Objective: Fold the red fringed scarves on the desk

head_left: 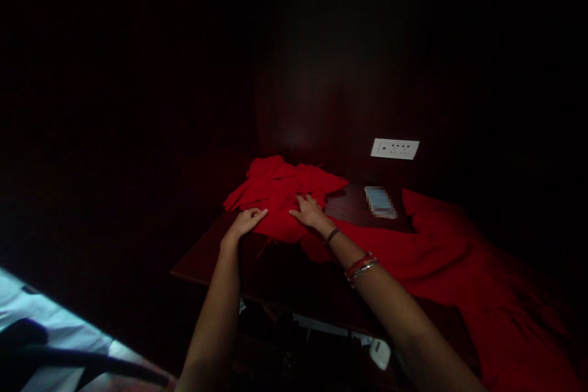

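The room is very dark, with a wall (298,98) of deep reddish brown that has a faint dull sheen and fades to black at the sides. Below it stands a dark, smooth tabletop (202,260) with a straight front edge, its grain too dim to make out. Bright, crumpled pale fabric (76,327) fills the lower left corner.

A long stretch of red cloth (459,251) runs across the right of the tabletop and down the lower right, soft and matt, in broad, shallow folds. On the far left part of the tabletop lies a red bundle (275,187), vivid, loosely heaped and creased, with thin loose strands at its edges; whether it joins the long stretch I cannot tell.

The right hand (309,212) rests on the bundle, fingers spread and thumb apart. The left hand (245,222) touches its near left edge with fingers bent; whether they pinch the cloth I cannot tell.

A white socket plate (395,149) is set in the wall above a pixelated phone (380,203). A rounded white case (380,353) shows below the front edge. Red and silvery bracelets (361,266) circle the right forearm.
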Demonstrator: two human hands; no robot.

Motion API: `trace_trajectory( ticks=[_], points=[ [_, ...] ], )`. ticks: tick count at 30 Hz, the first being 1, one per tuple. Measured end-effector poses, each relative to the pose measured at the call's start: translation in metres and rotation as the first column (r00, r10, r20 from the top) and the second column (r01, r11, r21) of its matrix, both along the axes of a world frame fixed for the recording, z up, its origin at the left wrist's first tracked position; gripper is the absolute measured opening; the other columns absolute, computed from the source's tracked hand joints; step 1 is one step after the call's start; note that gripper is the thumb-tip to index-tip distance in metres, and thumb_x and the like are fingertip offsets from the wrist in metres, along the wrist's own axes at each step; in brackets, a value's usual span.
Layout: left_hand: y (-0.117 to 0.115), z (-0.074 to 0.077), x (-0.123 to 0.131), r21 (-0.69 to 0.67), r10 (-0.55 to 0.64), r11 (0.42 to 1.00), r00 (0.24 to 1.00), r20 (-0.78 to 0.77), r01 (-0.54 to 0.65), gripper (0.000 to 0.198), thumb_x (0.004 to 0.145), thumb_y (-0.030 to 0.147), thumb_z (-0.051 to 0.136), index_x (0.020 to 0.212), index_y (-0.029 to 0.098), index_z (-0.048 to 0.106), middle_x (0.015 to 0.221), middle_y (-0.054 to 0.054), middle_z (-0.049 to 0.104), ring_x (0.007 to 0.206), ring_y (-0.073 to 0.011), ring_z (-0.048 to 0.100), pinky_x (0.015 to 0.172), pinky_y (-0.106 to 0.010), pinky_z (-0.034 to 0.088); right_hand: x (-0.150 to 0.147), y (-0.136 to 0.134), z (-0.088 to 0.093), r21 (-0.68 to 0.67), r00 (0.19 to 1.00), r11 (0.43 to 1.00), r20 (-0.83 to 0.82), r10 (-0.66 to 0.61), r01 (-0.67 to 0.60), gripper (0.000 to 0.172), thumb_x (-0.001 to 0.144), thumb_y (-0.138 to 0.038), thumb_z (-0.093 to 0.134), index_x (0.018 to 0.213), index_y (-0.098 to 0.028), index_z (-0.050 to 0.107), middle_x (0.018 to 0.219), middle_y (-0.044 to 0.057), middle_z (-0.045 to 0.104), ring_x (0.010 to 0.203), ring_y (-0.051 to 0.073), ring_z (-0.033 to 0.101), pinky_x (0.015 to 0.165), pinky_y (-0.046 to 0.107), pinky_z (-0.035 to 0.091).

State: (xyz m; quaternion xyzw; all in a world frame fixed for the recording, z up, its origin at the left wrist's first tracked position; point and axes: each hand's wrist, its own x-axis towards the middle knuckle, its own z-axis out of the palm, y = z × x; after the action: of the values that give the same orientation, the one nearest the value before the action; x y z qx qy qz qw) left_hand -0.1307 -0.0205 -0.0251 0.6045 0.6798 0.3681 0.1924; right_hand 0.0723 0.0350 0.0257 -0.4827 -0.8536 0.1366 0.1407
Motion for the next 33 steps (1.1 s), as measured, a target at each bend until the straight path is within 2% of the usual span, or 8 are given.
trace_trajectory(
  ticks=[5, 8, 16, 19, 22, 25, 29, 33],
  points=[
    [0.003, -0.007, -0.003, 0.008, -0.188, 0.982, 0.982, 0.012, 0.188, 0.033, 0.064, 0.047, 0.049, 0.057, 0.015, 0.050, 0.051, 0.006, 0.036, 0.050, -0.0081, 0.035, 0.048, -0.018, 0.027, -0.006, 0.025, -0.017, -0.076, 0.995, 0.996, -0.089, 0.041, -0.048, 0.039, 0.068, -0.028, 0.055, 0.103, -0.013, 0.052, 0.103, 0.011, 0.054, 0.096, 0.020, 0.048, 0.079, 0.026, 0.036],
    [0.005, -0.005, -0.003, 0.078, -0.200, 0.977, 0.980, 0.002, 0.200, 0.034, 0.066, 0.046, 0.046, 0.054, 0.015, 0.045, 0.052, 0.006, 0.034, 0.052, -0.0077, 0.034, 0.050, -0.018, 0.027, -0.004, 0.034, -0.020, -0.082, 0.991, 0.996, -0.134, 0.013, -0.024, 0.019, 0.072, -0.020, 0.049, 0.088, -0.015, 0.059, 0.088, 0.005, 0.061, 0.082, 0.014, 0.054, 0.071, 0.021, 0.039],
    [0.007, -0.004, 0.000, 0.106, 0.010, 0.994, 0.990, -0.142, 0.006, 0.038, 0.067, 0.050, 0.042, 0.051, 0.016, 0.043, 0.051, 0.006, 0.037, 0.053, -0.0084, 0.037, 0.052, -0.018, 0.028, -0.008, 0.041, -0.008, 0.004, 0.968, 0.998, -0.246, -0.060, 0.063, 0.023, 0.075, -0.016, 0.041, 0.093, -0.013, 0.055, 0.090, 0.006, 0.058, 0.082, 0.013, 0.052, 0.072, 0.021, 0.039],
    [0.009, -0.006, 0.000, 0.080, 0.058, 0.996, 0.983, -0.172, -0.045, 0.039, 0.067, 0.051, 0.041, 0.050, 0.016, 0.043, 0.049, 0.006, 0.037, 0.051, -0.0086, 0.037, 0.052, -0.019, 0.028, 0.001, 0.014, -0.003, 0.201, 0.953, 0.977, -0.277, 0.123, -0.068, 0.029, 0.075, -0.024, 0.044, 0.102, -0.013, 0.050, 0.100, 0.008, 0.051, 0.094, 0.014, 0.046, 0.082, 0.025, 0.033],
    [0.012, -0.007, 0.000, 0.065, 0.092, 0.995, 0.979, -0.184, -0.081, 0.039, 0.068, 0.051, 0.039, 0.051, 0.017, 0.044, 0.048, 0.005, 0.039, 0.051, -0.0095, 0.040, 0.051, -0.019, 0.029, 0.019, -0.023, -0.006, 0.331, 0.919, 0.901, -0.181, 0.351, -0.279, 0.030, 0.073, -0.027, 0.047, 0.101, -0.016, 0.049, 0.099, 0.007, 0.049, 0.092, 0.015, 0.045, 0.083, 0.027, 0.033],
    [0.009, -0.003, 0.003, 0.083, 0.164, 0.985, 0.970, -0.181, -0.151, 0.038, 0.071, 0.050, 0.036, 0.057, 0.018, 0.049, 0.054, 0.001, 0.048, 0.054, -0.0118, 0.046, 0.053, -0.020, 0.031, 0.034, -0.047, -0.016, 0.253, 0.954, 0.941, -0.140, 0.265, -0.224, 0.039, 0.071, -0.027, 0.049, 0.108, -0.014, 0.044, 0.098, 0.009, 0.051, 0.089, 0.017, 0.047, 0.079, 0.029, 0.035],
    [-0.011, 0.010, 0.016, 0.140, 0.409, 0.911, 0.892, -0.191, -0.388, 0.039, 0.076, 0.048, 0.030, 0.068, 0.018, 0.053, 0.069, -0.007, 0.057, 0.065, -0.0180, 0.053, 0.057, -0.025, 0.034, 0.036, -0.046, -0.029, 0.133, 0.963, 0.980, -0.206, 0.171, -0.145, 0.047, 0.072, -0.025, 0.047, 0.116, -0.014, 0.035, 0.095, 0.008, 0.053, 0.089, 0.017, 0.047, 0.078, 0.029, 0.034],
    [-0.036, 0.013, 0.028, -0.042, 0.514, 0.851, 0.846, -0.141, -0.524, 0.039, 0.072, 0.054, 0.036, 0.071, 0.018, 0.052, 0.074, -0.011, 0.058, 0.071, -0.0236, 0.055, 0.056, -0.029, 0.037, 0.035, -0.038, -0.032, 0.078, 0.901, 0.965, -0.348, 0.260, -0.249, 0.047, 0.072, -0.022, 0.046, 0.117, -0.017, 0.034, 0.081, 0.000, 0.053, 0.075, 0.012, 0.049, 0.073, 0.024, 0.036]
  ],
)
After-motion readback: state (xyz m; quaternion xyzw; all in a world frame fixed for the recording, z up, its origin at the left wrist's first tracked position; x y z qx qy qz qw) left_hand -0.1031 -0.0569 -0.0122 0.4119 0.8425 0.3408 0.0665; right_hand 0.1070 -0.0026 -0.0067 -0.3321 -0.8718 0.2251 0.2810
